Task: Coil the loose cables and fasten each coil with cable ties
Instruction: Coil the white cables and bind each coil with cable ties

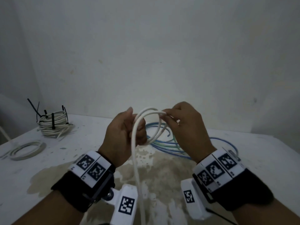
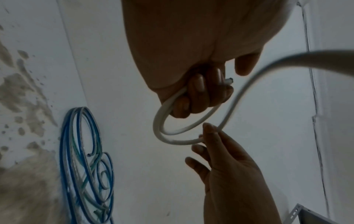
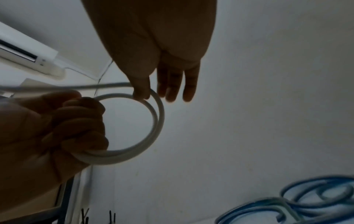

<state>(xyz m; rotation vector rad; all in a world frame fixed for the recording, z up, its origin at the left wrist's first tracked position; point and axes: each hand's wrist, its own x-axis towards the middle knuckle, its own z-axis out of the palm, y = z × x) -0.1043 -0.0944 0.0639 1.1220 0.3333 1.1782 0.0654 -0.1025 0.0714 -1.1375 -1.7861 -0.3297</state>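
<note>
Presently, item in hand: white cable (image 1: 146,113), held above the desk (image 1: 259,153), two small loops formed.

Left hand (image 1: 121,135): grip closed in a fist round the gathered loops, the cut cable end showing beside the knuckles in the left wrist view. Right hand (image 1: 183,125): thumb and forefinger pinch the top of the newest loop, the other fingers loosely extended. Free length: runs from the loops down toward the person and out of frame.

Step, as judged: coiling, early; tie not yet due. Next move calls for drawing more slack up and laying another turn into the left fist at the same loop size, without loosening the fist.

Landmark, the white cable. Behind and below it: blue and green cables (image 1: 168,142), loose on the desk. Far left of it: tied white coils (image 1: 54,125) stacked, with black cable ties (image 1: 52,123) standing up. Left and nearer: untied white coil (image 1: 26,151), flat.

Writing: none legible; the wrist units carry black-and-white square markers only.
</note>
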